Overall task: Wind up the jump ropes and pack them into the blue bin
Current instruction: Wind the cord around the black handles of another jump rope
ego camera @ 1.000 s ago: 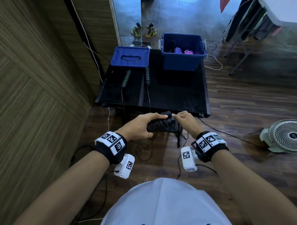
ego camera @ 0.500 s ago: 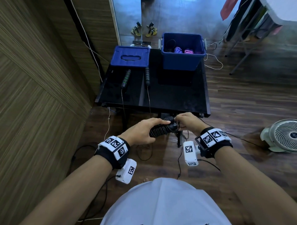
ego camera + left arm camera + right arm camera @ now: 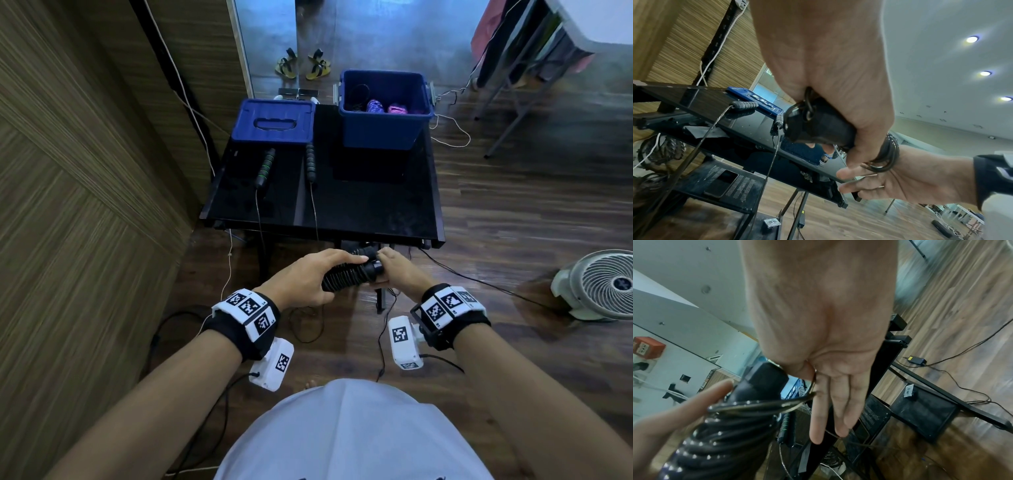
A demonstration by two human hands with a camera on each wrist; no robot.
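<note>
The left hand [image 3: 301, 281] squeezes the black jump rope [image 3: 346, 274] handles, cord coiled round them. The right hand [image 3: 394, 270] beside it pinches the loose end; tuck it tight. The blue bin [image 3: 383, 126] sits far ahead.

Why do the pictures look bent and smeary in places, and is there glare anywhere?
Head view: the wide lens bows the black table and the wall panels; the floor by the fan is smeared. Left wrist view: ceiling lights flare, and the left hand looms large. Right wrist view: the floor streaks with motion blur.
</note>
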